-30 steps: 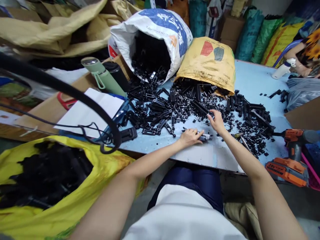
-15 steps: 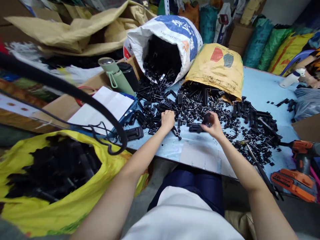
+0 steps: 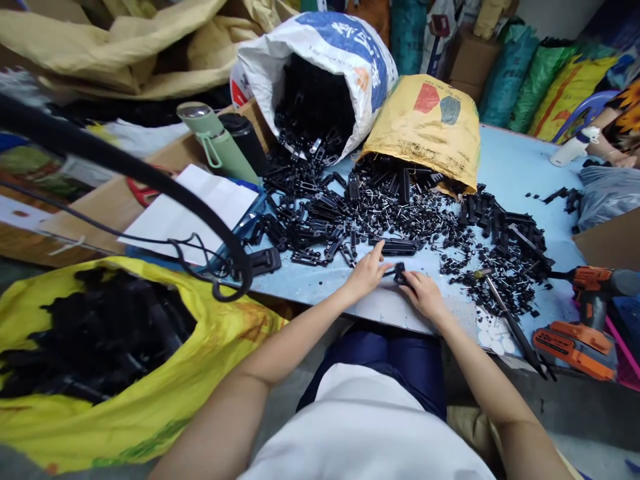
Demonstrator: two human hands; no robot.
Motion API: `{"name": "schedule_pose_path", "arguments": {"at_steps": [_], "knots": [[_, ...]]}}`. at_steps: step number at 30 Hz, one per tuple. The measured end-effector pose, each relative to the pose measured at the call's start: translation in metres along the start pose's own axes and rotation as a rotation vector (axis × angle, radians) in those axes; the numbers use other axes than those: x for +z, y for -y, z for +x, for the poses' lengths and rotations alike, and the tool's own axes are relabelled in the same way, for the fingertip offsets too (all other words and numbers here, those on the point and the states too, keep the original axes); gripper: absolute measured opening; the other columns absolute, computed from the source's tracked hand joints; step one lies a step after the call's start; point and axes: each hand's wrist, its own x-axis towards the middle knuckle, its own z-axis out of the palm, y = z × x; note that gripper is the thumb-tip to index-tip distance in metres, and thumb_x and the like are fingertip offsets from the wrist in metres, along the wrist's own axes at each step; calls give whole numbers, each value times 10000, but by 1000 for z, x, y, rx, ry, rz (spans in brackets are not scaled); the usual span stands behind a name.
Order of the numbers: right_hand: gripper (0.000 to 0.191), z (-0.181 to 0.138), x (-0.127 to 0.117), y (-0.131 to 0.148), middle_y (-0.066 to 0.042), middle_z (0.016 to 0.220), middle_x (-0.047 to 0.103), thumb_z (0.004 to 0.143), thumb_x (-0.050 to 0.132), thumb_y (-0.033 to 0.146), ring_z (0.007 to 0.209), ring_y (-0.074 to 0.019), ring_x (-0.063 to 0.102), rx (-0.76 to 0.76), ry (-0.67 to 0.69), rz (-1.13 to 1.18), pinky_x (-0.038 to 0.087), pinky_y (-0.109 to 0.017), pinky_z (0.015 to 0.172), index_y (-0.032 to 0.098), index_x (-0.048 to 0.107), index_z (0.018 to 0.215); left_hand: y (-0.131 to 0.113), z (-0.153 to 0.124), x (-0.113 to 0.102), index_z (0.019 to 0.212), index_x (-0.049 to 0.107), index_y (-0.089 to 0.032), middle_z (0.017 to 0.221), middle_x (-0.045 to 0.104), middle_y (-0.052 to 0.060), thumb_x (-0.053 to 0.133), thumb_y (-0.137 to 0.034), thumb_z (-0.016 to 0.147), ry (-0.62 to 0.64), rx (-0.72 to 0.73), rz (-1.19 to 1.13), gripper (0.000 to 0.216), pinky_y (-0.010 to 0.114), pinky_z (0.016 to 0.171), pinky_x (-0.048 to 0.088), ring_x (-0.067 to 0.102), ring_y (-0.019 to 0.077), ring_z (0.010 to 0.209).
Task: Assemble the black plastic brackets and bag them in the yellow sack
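Left hand (image 3: 364, 275) and right hand (image 3: 424, 293) are now drawing together in front of the amber sack (image 3: 420, 127), closer to the person than half a second ago. The blue counter (image 3: 507, 163) is bearing that sack, with a larger white sack (image 3: 367, 83) lying to its left. Before the sack, a long black piece (image 3: 399, 249) is lying just beyond the hands. Nearer still, right fingers are pinching a small black part (image 3: 399, 273); left fingers are resting half-spread beside it, their hold unclear.

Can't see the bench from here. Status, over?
Right grip holding small black part. Left grip beside it, hold unclear. Long black pieces lie just beyond.
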Motion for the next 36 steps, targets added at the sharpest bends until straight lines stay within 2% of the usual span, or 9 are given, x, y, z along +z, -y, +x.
{"name": "schedule_pose_path", "arguments": {"at_steps": [5, 10, 13, 15, 21, 24, 27, 30, 36], "knots": [[389, 3, 7, 1, -97, 1070, 585, 892, 389, 367, 942, -228, 581, 199, -129, 139, 494, -382, 781, 229, 487, 1242, -10, -21, 18, 1142, 500, -112, 903, 615, 112, 517, -364, 852, 234, 105, 288, 385, 320, 725, 456, 577, 225, 868], [385, 2, 6, -1, -99, 1064, 594, 868, 427, 402, 957, -238, 578, 283, -164, 203, 491, -398, 797, 232, 534, 1196, -19, -40, 33, 1095, 524, -132, 930, 606, 122, 569, -372, 815, 251, 229, 366, 371, 329, 720, 442, 562, 240, 904], [416, 0, 3, -3, -98, 1056, 600, 851, 441, 450, 918, -216, 591, 333, -264, 399, 494, -390, 813, 214, 546, 1177, -24, -43, 35, 1010, 553, -126, 896, 624, 112, 537, -284, 844, 261, 220, 259, 229, 330, 723, 455, 581, 232, 878], [461, 0, 3, -3, -89, 1009, 611, 835, 448, 494, 798, -189, 614, 383, -246, 607, 529, -363, 718, 206, 539, 1184, -27, -40, 32, 1010, 551, -120, 911, 634, 109, 458, -232, 883, 198, 137, 116, 193, 323, 744, 470, 594, 214, 879], [528, 0, 4, 15, -40, 903, 617, 813, 456, 551, 609, -132, 600, 434, -171, 1036, 539, -267, 486, 258, 507, 1249, -40, -30, 16, 1222, 463, -147, 993, 639, 79, 407, -214, 885, 20, -14, -303, 348, 283, 725, 501, 620, 165, 841], [500, -1, 0, 18, -37, 929, 601, 797, 504, 531, 587, -104, 579, 354, -149, 1026, 534, -244, 469, 269, 547, 1221, -43, -29, 10, 1166, 531, -131, 931, 659, 78, 492, -236, 838, -35, -85, -359, 346, 275, 667, 509, 624, 157, 742], [449, -4, -9, 13, -45, 994, 570, 801, 522, 501, 585, -81, 564, 246, -113, 957, 530, -230, 468, 284, 574, 1191, -40, -29, 5, 1074, 611, -148, 925, 671, 84, 498, -235, 829, -22, 17, -365, 283, 301, 713, 512, 625, 176, 794], [425, -6, -18, 9, -32, 912, 555, 829, 503, 471, 603, -82, 560, 168, -105, 862, 526, -222, 479, 295, 553, 1213, -39, -29, 3, 1152, 577, -175, 948, 673, 77, 470, -254, 855, 8, 120, -396, 326, 310, 733, 513, 626, 177, 825], [433, -8, -28, 12, -26, 815, 549, 861, 479, 435, 662, -109, 547, 16, -145, 595, 524, -252, 572, 266, 512, 1259, -45, -31, 1, 1094, 620, -152, 849, 657, 82, 457, -298, 878, -114, 134, -366, 307, 294, 723, 508, 608, 162, 781]]}}
